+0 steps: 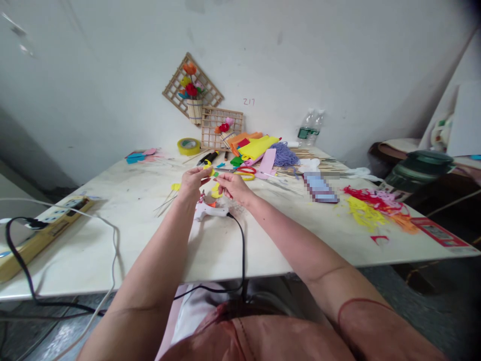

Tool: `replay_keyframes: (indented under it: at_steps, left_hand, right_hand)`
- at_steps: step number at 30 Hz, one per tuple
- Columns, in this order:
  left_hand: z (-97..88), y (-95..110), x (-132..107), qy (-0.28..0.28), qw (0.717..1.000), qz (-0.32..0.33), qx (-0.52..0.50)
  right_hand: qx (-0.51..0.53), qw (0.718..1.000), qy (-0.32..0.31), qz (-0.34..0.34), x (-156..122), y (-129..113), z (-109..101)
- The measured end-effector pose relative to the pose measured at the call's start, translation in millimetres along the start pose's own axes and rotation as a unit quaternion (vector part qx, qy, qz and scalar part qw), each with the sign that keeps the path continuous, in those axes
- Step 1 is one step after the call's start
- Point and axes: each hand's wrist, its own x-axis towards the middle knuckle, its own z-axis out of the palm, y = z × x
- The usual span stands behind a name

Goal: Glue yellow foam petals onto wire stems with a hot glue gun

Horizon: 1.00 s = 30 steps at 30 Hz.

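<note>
Both my hands are raised over the middle of the white table (pixel 150 235). My left hand (pixel 192 181) pinches a small yellow foam piece (pixel 208 170) between thumb and fingers. My right hand (pixel 233 186) is closed in a pinch just to its right, its fingertips meeting a tiny green bit by the yellow piece. Below the hands a white glue gun (pixel 209 210) lies on the table, its black cord (pixel 242 245) running off the near edge. More yellow foam bits (pixel 216 191) lie under the hands.
Red-handled scissors (pixel 245 171), coloured foam sheets (pixel 255 146), purple yarn (pixel 284 154), a yellow tape roll (pixel 189 146) and wooden lattice flower crafts (pixel 221 128) sit behind. Red and yellow scraps (pixel 370 208) lie right. A power strip (pixel 45 228) rests left. Water bottles (pixel 310 126) stand by the wall.
</note>
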Motion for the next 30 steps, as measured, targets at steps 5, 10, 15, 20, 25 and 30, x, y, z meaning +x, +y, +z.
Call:
replay_keyframes:
  at_steps: [5, 10, 15, 20, 25, 30]
  left_hand:
    - [3.6, 0.2, -2.7, 0.015, 1.000, -0.006, 0.000]
    - [5.4, -0.8, 0.3, 0.014, 0.999, -0.035, -0.029]
    - [3.5, -0.1, 0.1, -0.001, 0.999, -0.041, -0.029]
    - [2.9, 0.2, -4.5, -0.028, 0.999, -0.032, 0.003]
    - [2.9, -0.6, -4.4, -0.028, 0.999, -0.027, 0.007]
    - [3.5, -0.3, -5.0, -0.031, 0.999, -0.016, -0.010]
  right_hand:
    - [-0.336, 0.926, 0.123, -0.124, -1.4, 1.2, 1.2]
    - [-0.452, 0.869, 0.146, -0.140, -6.3, -3.1, -0.3]
    - [-0.483, 0.851, 0.142, -0.148, -6.6, -3.8, -2.2]
    - [-0.499, 0.842, 0.143, -0.147, -6.5, -3.1, -4.6]
    - [-0.486, 0.853, 0.129, -0.142, -5.8, -1.8, -4.6]
    - [-0.445, 0.871, 0.135, -0.162, -2.6, 1.3, -6.4]
